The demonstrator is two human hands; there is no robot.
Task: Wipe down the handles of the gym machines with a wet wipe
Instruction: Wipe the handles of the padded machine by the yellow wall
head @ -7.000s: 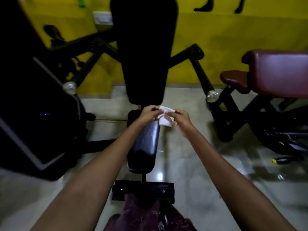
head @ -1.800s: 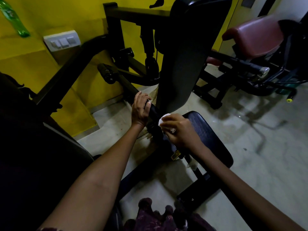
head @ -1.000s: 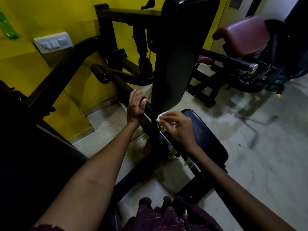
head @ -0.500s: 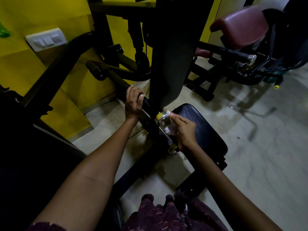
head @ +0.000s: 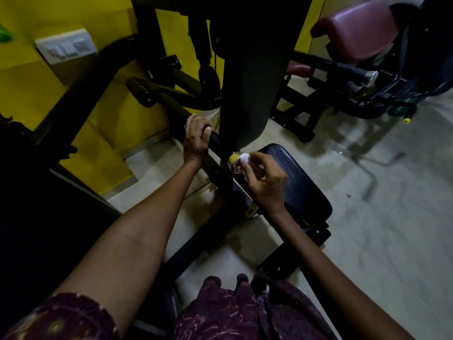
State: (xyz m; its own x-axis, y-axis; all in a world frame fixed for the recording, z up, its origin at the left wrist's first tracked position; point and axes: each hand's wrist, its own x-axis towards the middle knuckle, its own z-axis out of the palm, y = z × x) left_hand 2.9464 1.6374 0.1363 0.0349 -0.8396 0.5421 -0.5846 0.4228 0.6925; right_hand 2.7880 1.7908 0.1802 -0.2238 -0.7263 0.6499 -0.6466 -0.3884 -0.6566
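Standing against the yellow wall, a black steel gym machine with a padded black seat. Running down-right from the frame toward the seat's near-left edge, its long black foam-sleeved handle, ending in a shiny chrome cap. Wrapping curled fingers round the handle mid-length, the left hand. Pinching a small balled white wet wipe against the cap, the right hand, nearer the tip, handle axis lying up-left from its fingers.
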